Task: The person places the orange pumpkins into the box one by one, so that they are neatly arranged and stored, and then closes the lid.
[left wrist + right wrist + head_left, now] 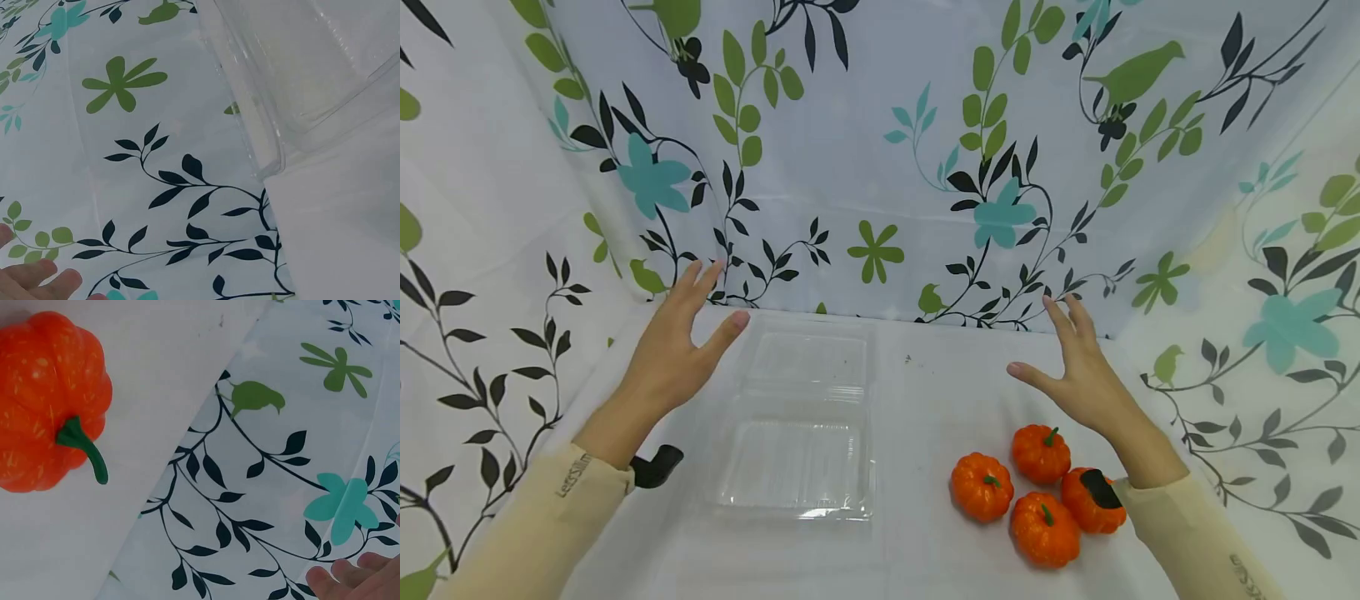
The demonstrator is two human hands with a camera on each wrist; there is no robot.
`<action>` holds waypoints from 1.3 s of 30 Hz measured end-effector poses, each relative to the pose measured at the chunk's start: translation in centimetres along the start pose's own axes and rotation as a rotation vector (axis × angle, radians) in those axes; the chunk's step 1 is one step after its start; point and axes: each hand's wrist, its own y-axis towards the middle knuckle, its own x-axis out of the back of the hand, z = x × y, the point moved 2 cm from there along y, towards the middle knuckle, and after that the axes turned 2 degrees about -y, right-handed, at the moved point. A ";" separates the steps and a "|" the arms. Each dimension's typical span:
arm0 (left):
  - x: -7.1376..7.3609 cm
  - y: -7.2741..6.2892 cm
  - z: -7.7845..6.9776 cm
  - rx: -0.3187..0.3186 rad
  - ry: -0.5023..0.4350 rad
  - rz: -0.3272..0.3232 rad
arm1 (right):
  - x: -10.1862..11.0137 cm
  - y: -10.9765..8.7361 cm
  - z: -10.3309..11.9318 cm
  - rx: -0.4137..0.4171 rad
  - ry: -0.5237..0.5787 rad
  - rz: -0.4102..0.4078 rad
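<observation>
My left hand (676, 350) is raised over the left side of the table, thumb spread from the fingers, holding nothing. Beside it lies a clear plastic clamshell container (871, 417), its two halves unfolded flat. My right hand (1086, 379) hovers on the right with thumb and fingers apart and nothing in its grasp. Below it several small orange toy pumpkins (982, 487) with green stems sit in a cluster. One pumpkin (47, 400) fills the left of the right wrist view. Fingertips of each hand show at the lower corners of the wrist views.
The white table (917, 550) ends at a back edge against a hanging curtain (880, 158) printed with leaves, birds and flowers. More curtain surrounds both sides. A black strap end (657, 467) sticks out from the left cuff.
</observation>
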 end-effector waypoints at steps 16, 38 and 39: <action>-0.6 -6.6 1.7 0.264 -0.970 -0.062 | -2.4 -1.9 0.2 0.004 0.453 0.083; -4.4 -13.2 8.3 0.553 -0.987 -0.017 | -5.9 -3.8 -0.6 -0.160 0.970 0.302; -4.5 -13.4 8.4 0.557 -0.978 -0.013 | -6.1 -3.9 -0.7 -0.170 0.975 0.312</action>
